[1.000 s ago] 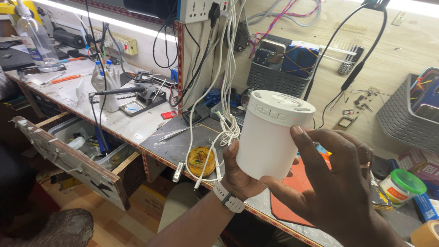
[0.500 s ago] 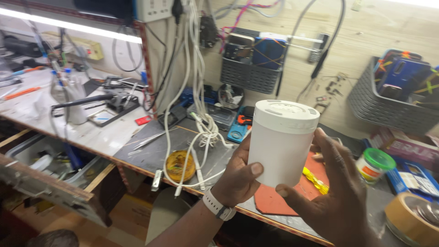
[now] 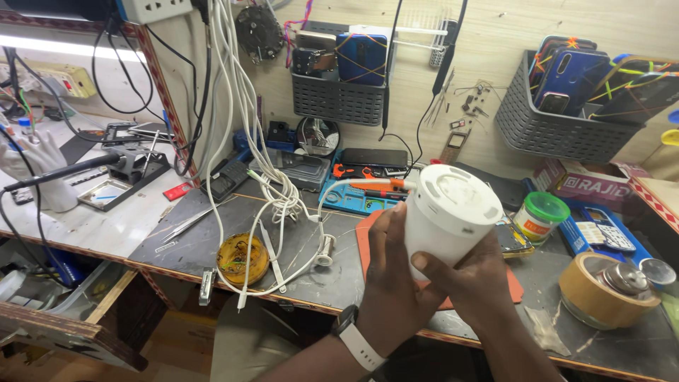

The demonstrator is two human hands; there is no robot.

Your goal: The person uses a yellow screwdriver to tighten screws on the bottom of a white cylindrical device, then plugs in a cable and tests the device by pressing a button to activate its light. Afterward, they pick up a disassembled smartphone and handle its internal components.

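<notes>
1. Tabletop [image 3: 212,240]: dark, scuffed flat mat on a wooden bench, pale wood-grain wall board behind.
2. Right basket [image 3: 552,134] and left basket [image 3: 339,99]: grey slotted plastic, hung on the wall, both packed with phones bound in coloured bands.
3. White cables [image 3: 240,127]: smooth round cords hanging in a bundle from above, looping onto the tabletop left of the hands.
4. Cylinder [image 3: 449,219]: smooth matte white plastic, round body, flat ribbed top with a rim, tilted with the top toward the camera. Held in the air above the orange mat [image 3: 368,247], at the front edge of the tabletop, centre-right of view.
5. Left hand [image 3: 392,283]: grip closed round the cylinder's left side and base, thumb up along the wall. White watch band on the wrist.
6. Right hand [image 3: 467,283]: grip closed under the cylinder's lower right; one fingertip presses the white wall. The cylinder sits between both hands, touching both.
7. Tape roll [image 3: 601,290]: brown, thick ring, lying flat to the right of the hands, apart from them.
8. Jar [image 3: 541,216]: small, round, green lid, just right of the cylinder.
9. Yellow reel [image 3: 242,258]: round, translucent, left of the hands on the tabletop.
</notes>
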